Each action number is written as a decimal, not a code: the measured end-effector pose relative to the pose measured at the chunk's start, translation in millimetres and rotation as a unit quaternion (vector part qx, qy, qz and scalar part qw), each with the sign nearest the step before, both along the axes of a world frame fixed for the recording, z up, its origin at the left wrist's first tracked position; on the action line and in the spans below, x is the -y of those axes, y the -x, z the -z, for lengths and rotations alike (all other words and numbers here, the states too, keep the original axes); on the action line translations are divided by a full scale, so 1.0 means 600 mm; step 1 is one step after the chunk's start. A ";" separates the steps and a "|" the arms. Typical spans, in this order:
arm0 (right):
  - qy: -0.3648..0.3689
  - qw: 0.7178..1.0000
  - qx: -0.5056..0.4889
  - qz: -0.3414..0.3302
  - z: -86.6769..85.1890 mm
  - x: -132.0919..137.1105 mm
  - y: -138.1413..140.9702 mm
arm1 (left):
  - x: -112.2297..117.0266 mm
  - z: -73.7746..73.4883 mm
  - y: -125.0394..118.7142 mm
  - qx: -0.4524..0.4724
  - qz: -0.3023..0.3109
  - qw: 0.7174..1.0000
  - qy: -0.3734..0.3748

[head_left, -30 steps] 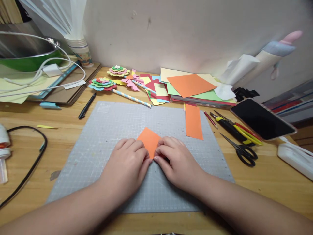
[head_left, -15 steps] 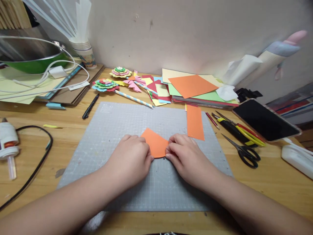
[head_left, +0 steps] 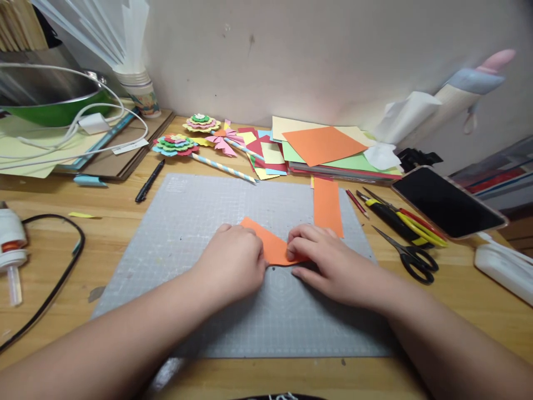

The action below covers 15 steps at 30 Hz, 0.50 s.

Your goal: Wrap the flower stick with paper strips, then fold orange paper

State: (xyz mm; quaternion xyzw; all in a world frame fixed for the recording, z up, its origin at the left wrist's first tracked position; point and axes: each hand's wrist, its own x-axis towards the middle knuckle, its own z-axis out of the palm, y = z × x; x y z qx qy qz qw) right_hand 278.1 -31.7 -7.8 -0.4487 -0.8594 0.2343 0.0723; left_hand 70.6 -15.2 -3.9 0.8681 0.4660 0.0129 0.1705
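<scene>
A folded sheet of orange paper (head_left: 275,248) lies on the grey cutting mat (head_left: 200,205), its near edge curving slightly up. My left hand (head_left: 235,256) is closed on the paper's left side, fingers curled and thumb at the near edge. On the right part, the bent fingers of my right hand (head_left: 327,260) press down along the paper, with the thumb a little apart below the edge. An orange paper strip (head_left: 327,205) lies just beyond my right hand. Parts of the folded sheet are hidden under both hands.
Scissors (head_left: 416,262), pliers (head_left: 416,225) and a phone (head_left: 449,203) lie at right. A black pen (head_left: 150,181) and a glue gun (head_left: 12,241) are at left. Paper flowers (head_left: 175,145) and stacked coloured paper (head_left: 325,145) sit by the wall.
My right hand has shifted right along the near edge of the orange paper, its thumb now parted from the fingers. More of the near edge extends rightward. The view has shifted slightly.
</scene>
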 end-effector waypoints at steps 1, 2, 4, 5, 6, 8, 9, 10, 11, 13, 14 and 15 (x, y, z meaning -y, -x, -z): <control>-0.004 1.000 0.003 -0.016 -0.002 -0.001 -0.006 | -0.001 0.000 -0.001 0.002 0.001 1.000 -0.001; -0.008 1.000 0.004 -0.027 -0.003 -0.002 -0.009 | -0.001 0.000 -0.001 0.005 0.000 1.000 -0.002; -0.023 0.999 0.001 -0.028 -0.003 -0.004 -0.011 | -0.002 0.001 -0.001 0.010 -0.001 1.000 -0.006; -0.030 0.999 -0.003 -0.026 -0.001 -0.005 -0.010 | -0.002 0.002 -0.001 0.010 -0.001 1.000 -0.007; -0.036 0.999 -0.009 -0.022 0.001 -0.006 -0.008 | -0.003 0.002 0.000 0.010 -0.001 1.000 -0.006; -0.042 0.999 -0.020 -0.010 0.005 -0.007 -0.005 | -0.003 0.003 0.000 0.008 0.000 1.000 -0.001; -0.042 0.999 -0.025 -0.001 0.007 -0.007 -0.003 | -0.004 0.003 0.001 0.006 0.000 1.000 0.002; -0.041 0.999 -0.029 0.008 0.009 -0.007 -0.002 | -0.004 0.002 0.001 0.005 0.000 1.000 0.004; -0.038 0.999 -0.032 0.017 0.011 -0.007 -0.001 | -0.005 0.002 0.001 0.004 0.000 1.000 0.005; -0.032 0.998 -0.038 0.034 0.014 -0.006 -0.001 | -0.005 0.002 0.001 0.004 0.000 1.000 0.007; -0.030 0.998 -0.039 0.042 0.016 -0.006 -0.001 | -0.005 0.001 0.001 0.006 0.000 1.000 0.008; -0.029 0.998 -0.040 0.050 0.017 -0.005 0.000 | -0.005 0.001 0.001 0.010 0.000 1.000 0.008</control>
